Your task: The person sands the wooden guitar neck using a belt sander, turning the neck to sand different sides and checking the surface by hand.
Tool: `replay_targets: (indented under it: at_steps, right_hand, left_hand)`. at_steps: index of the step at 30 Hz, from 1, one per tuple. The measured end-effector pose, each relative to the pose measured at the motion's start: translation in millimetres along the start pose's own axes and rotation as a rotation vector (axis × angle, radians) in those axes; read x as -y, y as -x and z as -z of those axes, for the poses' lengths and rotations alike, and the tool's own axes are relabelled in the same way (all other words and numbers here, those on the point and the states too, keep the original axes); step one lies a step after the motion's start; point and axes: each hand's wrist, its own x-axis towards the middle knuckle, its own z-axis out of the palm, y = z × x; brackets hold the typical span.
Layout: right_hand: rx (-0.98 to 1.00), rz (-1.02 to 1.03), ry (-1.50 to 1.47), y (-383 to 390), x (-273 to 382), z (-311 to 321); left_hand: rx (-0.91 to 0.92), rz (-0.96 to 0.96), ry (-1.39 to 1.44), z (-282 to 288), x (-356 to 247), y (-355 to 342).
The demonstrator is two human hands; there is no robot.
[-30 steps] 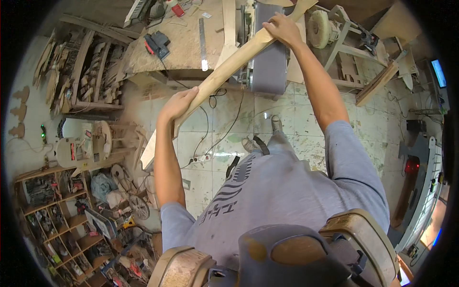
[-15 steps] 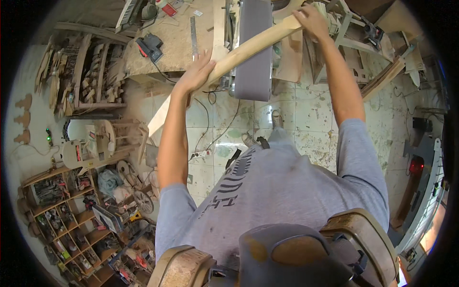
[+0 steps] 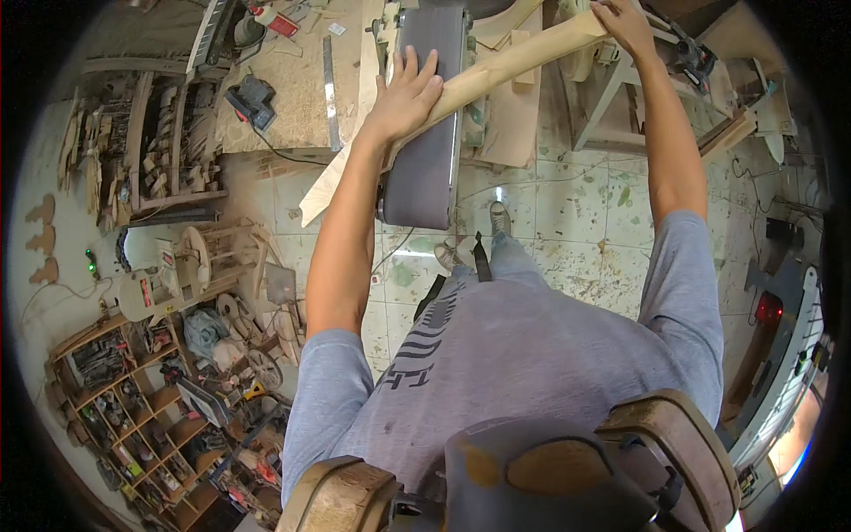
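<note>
My left hand grips a long pale wooden piece with its thumb along the wood and its fingers spread. My right hand is closed on the piece's upper right end. The wood slants across the wide grey belt of a sanding machine, over or on it; contact is unclear. Its angular lower end sticks out left of my left forearm. A sawdust-covered workbench left of the machine bears a black-and-red power tool, a metal ruler and a red-and-white bottle.
A wood-scrap rack stands at upper left, a cubby shelf at lower left. A wooden stand with a machine is at upper right. Cables run over the tiled floor around my feet. A red light glows at right.
The wood and both my hands have moved rightward. My left hand has also risen, its fingers spreading over the belt. The bench and sander appear further left and the sander lower in view.
</note>
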Motion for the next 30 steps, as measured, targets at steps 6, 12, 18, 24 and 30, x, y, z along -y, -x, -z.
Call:
replay_targets:
  at_steps: [6, 12, 18, 24, 30]
  right_hand:
    - [0.362, -0.160, 0.046, -31, 39, -1]
    - [0.246, -0.152, -0.160, -27, 48, -49]
    - [0.260, -0.112, -0.070, -22, 106, -61]
    - [0.206, -0.057, -0.092, -8, 164, -66]
    - [0.310, -0.054, -0.064, 4, 228, -63]
  left_hand:
    - [-0.044, 0.103, 0.143, -1, 12, 7]
    - [-0.070, 0.144, 0.205, 6, 38, 26]
    - [-0.025, 0.302, 0.299, 29, 51, 75]
    - [0.017, 0.326, 0.210, 47, 62, 127]
    - [0.025, 0.357, 0.100, 64, 63, 161]
